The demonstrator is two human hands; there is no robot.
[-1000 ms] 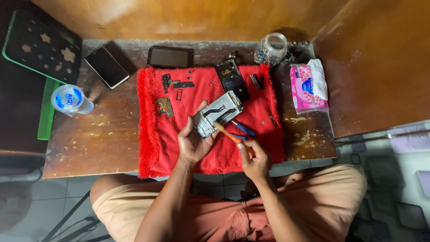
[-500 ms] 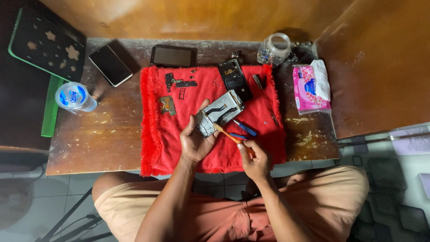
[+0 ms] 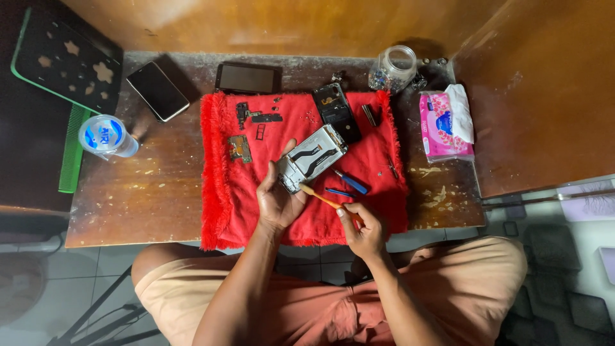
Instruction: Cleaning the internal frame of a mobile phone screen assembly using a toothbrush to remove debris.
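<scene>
Right now your desk (image 3: 128, 205) carries a red cloth (image 3: 365, 160); over it your left hand (image 3: 278, 200) has its fingers clamped on the opened phone (image 3: 312, 157), light, stiff, fragile: hold its edges. Your right hand (image 3: 364, 227) pinches a thin stick (image 3: 319, 197).

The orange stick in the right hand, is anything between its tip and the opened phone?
Nothing visible is. The right hand holds the orange stick, and its tip already reaches the edge of the opened phone, which the left hand holds over the red cloth.
</scene>
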